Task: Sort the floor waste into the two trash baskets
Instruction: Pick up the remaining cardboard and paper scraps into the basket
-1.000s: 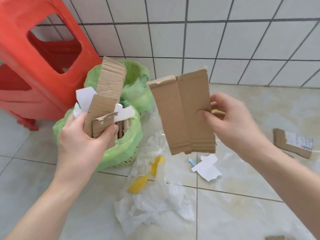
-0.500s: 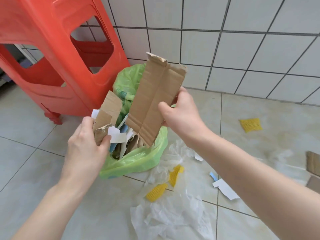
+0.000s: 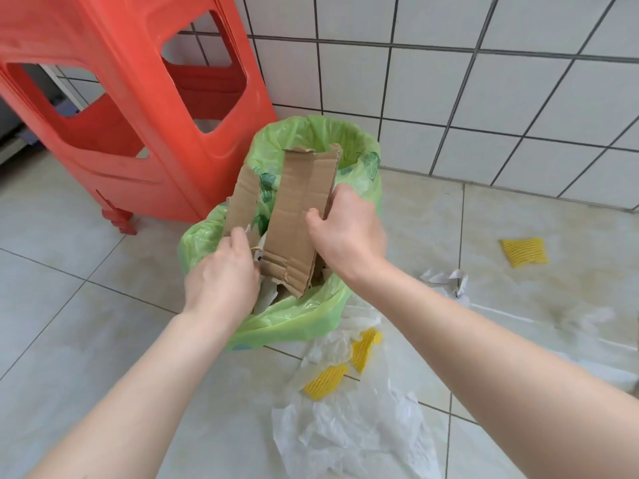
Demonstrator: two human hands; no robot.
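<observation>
While the right hand [image 3: 349,229] grips a wide cardboard [image 3: 299,216] slanting into the near basket [image 3: 294,319], the left hand [image 3: 221,278] clutches a narrower strip [image 3: 243,202] there. Beyond stands a second basket [image 3: 366,160]; plastic film [image 3: 352,433] lies nearer.

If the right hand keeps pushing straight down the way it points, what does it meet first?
Probably the paper and cardboard scraps already in the near green-lined basket: the right hand holds its cardboard strip angled into that opening. Depth is unclear.

White square-tiled wall [image 3: 449,81] with dark grout, pale glossy floor tiles [image 3: 69,305], stacked red plastic stools [image 3: 121,98] at left
</observation>
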